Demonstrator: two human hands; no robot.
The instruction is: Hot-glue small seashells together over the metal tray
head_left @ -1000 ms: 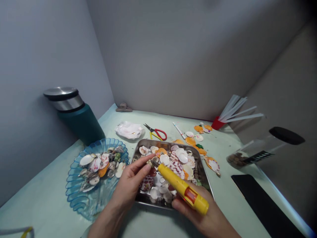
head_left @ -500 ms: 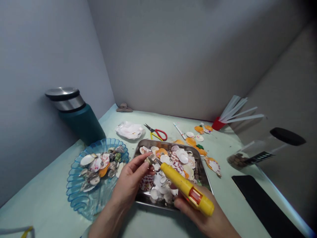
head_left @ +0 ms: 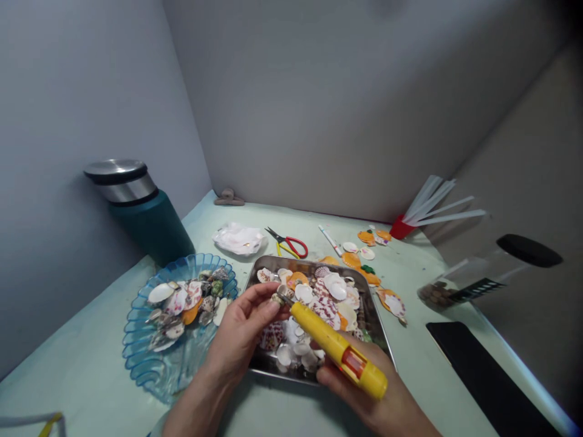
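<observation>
Between thumb and fingers, my left hand (head_left: 248, 315) pinches a small shell (head_left: 277, 297) over the near-left part of a metal tray (head_left: 381, 328). My right hand (head_left: 359, 376) is wrapped round a yellow hot glue gun (head_left: 325, 337), whose tip points up and left. That tip is right at the small shell; whether they touch I cannot tell. Below both hands, the tray holds many shells (head_left: 334, 285), white, orange and purple-speckled. My right fingers are partly hidden under the glue gun.
On the left, a blue scalloped plate (head_left: 132, 340) bears more shells, with a teal bottle (head_left: 150, 224) behind. Scissors (head_left: 289, 243), a white crumpled packet (head_left: 239, 238) and a marker (head_left: 330, 240) lie beyond the tray. Rightward are a red cup of glue sticks (head_left: 401, 228), a jar (head_left: 473, 279) and a black phone (head_left: 478, 370).
The glue gun has shifted slightly left, bringing its tip closer to the small shell. My left hand has barely moved and keeps its pinch.
</observation>
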